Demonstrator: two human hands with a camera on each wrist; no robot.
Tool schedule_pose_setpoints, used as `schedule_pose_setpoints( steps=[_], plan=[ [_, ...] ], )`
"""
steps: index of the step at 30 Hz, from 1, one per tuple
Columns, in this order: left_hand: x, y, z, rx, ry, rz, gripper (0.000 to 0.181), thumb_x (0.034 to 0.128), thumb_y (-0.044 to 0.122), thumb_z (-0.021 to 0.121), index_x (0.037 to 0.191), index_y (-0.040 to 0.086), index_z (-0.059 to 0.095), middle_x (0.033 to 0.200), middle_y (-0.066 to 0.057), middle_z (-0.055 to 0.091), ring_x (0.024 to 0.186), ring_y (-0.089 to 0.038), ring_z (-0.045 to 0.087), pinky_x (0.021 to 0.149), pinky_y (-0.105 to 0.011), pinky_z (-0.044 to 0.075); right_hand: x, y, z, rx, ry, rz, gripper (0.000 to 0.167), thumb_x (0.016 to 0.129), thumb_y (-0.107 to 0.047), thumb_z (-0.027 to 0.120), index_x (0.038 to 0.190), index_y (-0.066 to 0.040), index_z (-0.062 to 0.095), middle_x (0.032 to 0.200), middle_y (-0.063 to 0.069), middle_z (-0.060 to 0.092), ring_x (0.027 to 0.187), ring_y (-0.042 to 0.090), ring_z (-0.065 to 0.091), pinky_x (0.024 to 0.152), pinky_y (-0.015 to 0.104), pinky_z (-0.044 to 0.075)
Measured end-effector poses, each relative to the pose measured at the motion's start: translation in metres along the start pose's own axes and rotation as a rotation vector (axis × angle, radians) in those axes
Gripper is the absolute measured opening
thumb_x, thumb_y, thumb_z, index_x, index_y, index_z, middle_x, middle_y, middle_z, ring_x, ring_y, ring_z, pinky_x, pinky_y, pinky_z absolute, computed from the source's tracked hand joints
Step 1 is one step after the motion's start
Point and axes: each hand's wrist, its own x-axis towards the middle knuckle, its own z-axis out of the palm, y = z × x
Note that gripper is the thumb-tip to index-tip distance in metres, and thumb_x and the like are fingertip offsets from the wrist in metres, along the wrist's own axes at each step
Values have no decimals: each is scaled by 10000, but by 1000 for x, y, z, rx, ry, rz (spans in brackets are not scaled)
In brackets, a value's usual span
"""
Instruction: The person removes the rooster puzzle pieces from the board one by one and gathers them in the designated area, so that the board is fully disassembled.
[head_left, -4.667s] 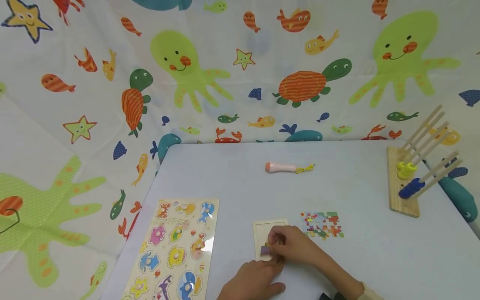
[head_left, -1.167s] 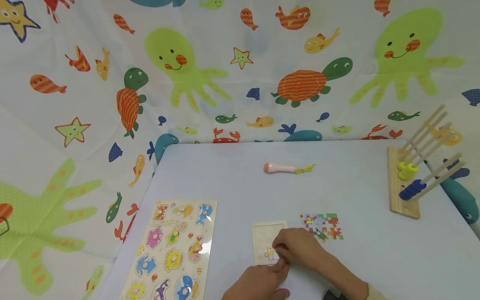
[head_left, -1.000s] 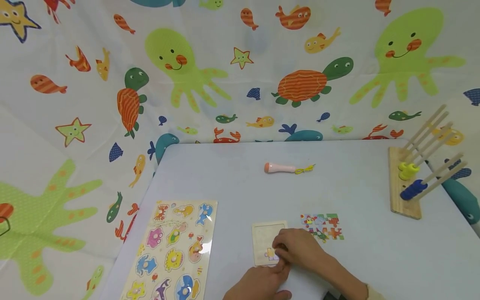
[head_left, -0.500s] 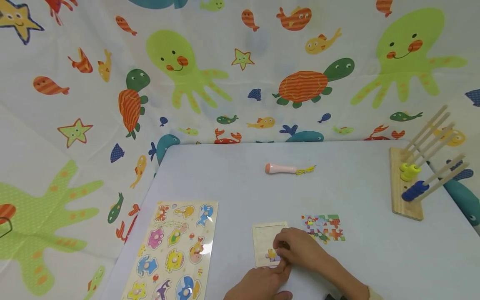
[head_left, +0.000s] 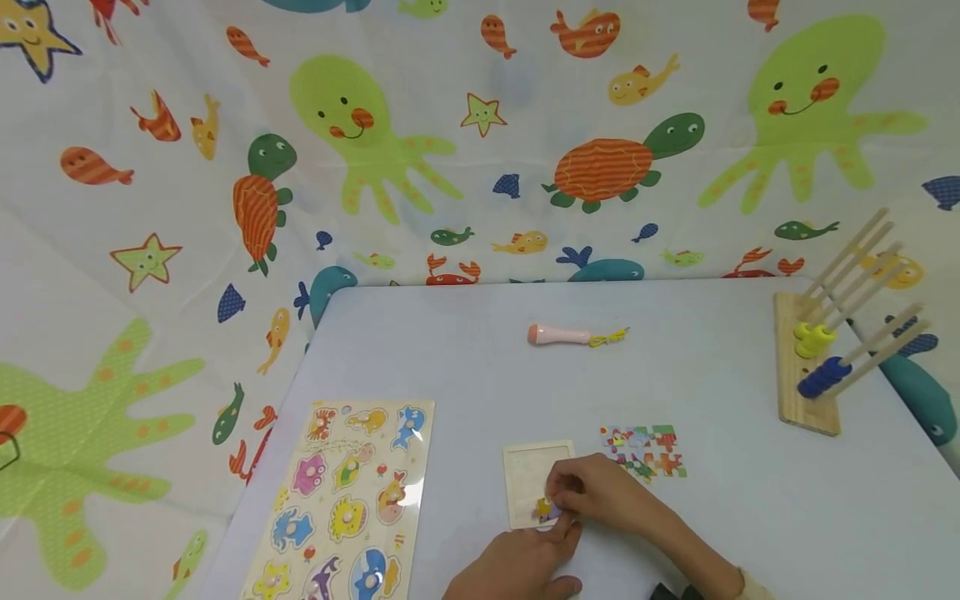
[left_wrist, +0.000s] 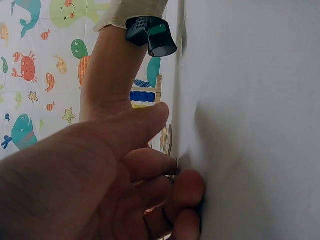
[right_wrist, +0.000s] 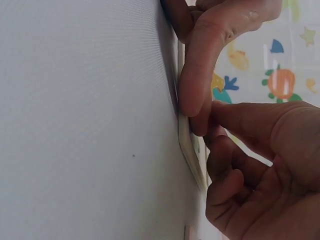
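A small pale wooden puzzle tray (head_left: pixel 517 467) lies on the white table, with a yellow and purple jigsaw piece (head_left: pixel 543 509) in its lower right part. My right hand (head_left: pixel 600 498) pinches at this piece between thumb and forefinger, partly covering it. Below, my left hand (head_left: pixel 517 560) rests at the tray's near edge, its forefinger beside the right fingertips. The left wrist view shows that left hand (left_wrist: pixel 100 175) with loosely bent fingers low on the table. In the right wrist view, fingers of both hands meet over the tray edge (right_wrist: pixel 186 142).
Assembled jigsaw pieces (head_left: pixel 645 450) lie right of the tray. A sea-animal peg puzzle board (head_left: pixel 375 483) is at the left. Farther back lies a pink handle with a yellow cord (head_left: pixel 558 335). A wooden peg stand (head_left: pixel 795 400) with yellow and blue beads stands at the right.
Several seconds ago my right hand held a purple piece above the tray's lower part. The yellow and purple piece now shows lower in the tray, slightly shifted. My left hand stays almost still.
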Motion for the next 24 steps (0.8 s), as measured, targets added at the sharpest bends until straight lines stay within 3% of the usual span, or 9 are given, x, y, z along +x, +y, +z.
schedule_pose_setpoints(
  steps=[5, 8, 16, 21, 24],
  plan=[
    [0, 0, 0, 16, 3, -4, 616, 952, 452, 627, 1464, 150, 468, 1512, 80, 411, 676, 29, 502, 632, -198, 460, -1, 4, -5, 20, 28, 4, 201, 895, -63, 684, 893, -263, 669, 776, -139, 638, 700, 38, 576, 633, 258, 482],
    [-1, 0, -1, 19, 2, -14, 618, 957, 464, 612, 1475, 159, 469, 1539, 33, 388, 737, 17, 552, 651, -199, 469, -6, 5, -16, 25, 78, 53, 192, 901, -83, 689, 895, -275, 675, 773, -130, 635, 699, 66, 580, 618, 271, 488],
    [-1, 1, -4, -6, -29, -34, 620, 964, 463, 601, 1489, 163, 464, 1554, 4, 367, 944, -9, 610, 731, -211, 492, -41, 15, -55, -32, 231, 161, 105, 895, -177, 734, 884, -261, 672, 775, -122, 628, 704, 89, 563, 607, 267, 472],
    [-1, 1, -4, -31, -39, -48, 625, 960, 461, 608, 1494, 174, 458, 1561, 20, 351, 954, -2, 605, 763, -209, 489, -66, 25, -70, -76, 226, 212, 79, 885, -207, 746, 874, -233, 673, 762, -124, 594, 703, 65, 537, 611, 250, 460],
    [-1, 1, -3, -27, -34, -44, 626, 963, 459, 604, 1498, 174, 451, 1565, 18, 343, 961, -6, 605, 770, -211, 487, -77, 31, -74, -80, 199, 203, 68, 899, -211, 734, 877, -224, 671, 759, -128, 582, 697, 49, 529, 604, 243, 452]
  ],
)
